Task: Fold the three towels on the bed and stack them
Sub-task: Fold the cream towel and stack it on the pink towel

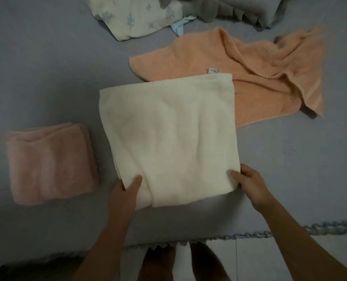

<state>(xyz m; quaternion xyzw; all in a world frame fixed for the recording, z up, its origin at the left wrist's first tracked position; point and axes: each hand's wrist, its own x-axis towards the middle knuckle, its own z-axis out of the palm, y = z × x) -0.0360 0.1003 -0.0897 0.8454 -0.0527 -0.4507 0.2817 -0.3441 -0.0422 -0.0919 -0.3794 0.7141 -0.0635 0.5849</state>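
— Both hands on near edge of cream towel (168, 138)? Left hand (128, 189), right hand (247, 183).
— Yes, each pinching a corner, seemingly. Pink towel (50, 163) folded left; orange towel (239, 78) rumpled behind, on bed (46, 67).

3 towels: pink towel (50, 165), cream towel (168, 138), orange towel (239, 78); approx. 1 patterned cloth (136, 17); 2 hands.

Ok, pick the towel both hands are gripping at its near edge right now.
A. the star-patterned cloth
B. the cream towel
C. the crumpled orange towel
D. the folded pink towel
B: the left hand and right hand each pinch a near corner of the cream towel, while the pink towel sits folded to its left and the orange towel lies unfolded behind it.
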